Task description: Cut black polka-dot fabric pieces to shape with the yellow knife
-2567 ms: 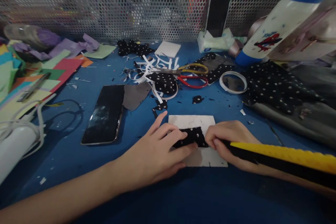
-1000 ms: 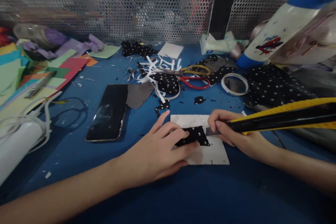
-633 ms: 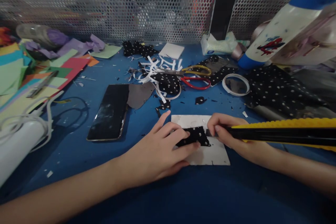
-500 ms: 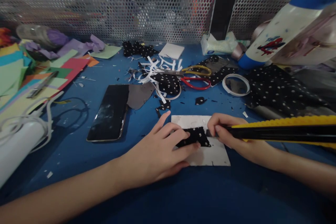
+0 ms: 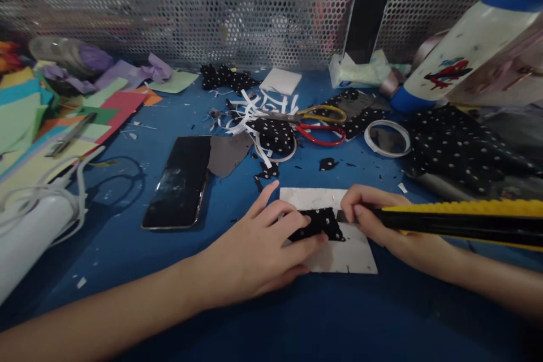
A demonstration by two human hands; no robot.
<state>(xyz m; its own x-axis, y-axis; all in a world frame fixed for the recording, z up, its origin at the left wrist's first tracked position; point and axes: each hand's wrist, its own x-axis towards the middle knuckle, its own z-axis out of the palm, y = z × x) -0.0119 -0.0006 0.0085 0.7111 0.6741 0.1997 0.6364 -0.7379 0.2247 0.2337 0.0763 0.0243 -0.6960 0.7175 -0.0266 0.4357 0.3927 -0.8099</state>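
My left hand lies with its fingers spread, pressing a small black piece with white dots against a white card. Part of that dotted piece is hidden beneath the fingers. My right hand is closed round the front end of a yellow and black utility knife. Its short blade points left and sits at the right edge of the dotted piece, over the card. Whether the blade touches the piece, I cannot tell.
Beyond the card lie scissors, white paper strips, dotted scraps and a tape roll. A phone lies to the left, near coloured papers. A bottle and large dotted sheet are at right.
The whole view has shifted slightly, so everything appears a little further right. The rear of the knife sits slightly lower. Both hands keep nearly the same place on the card.
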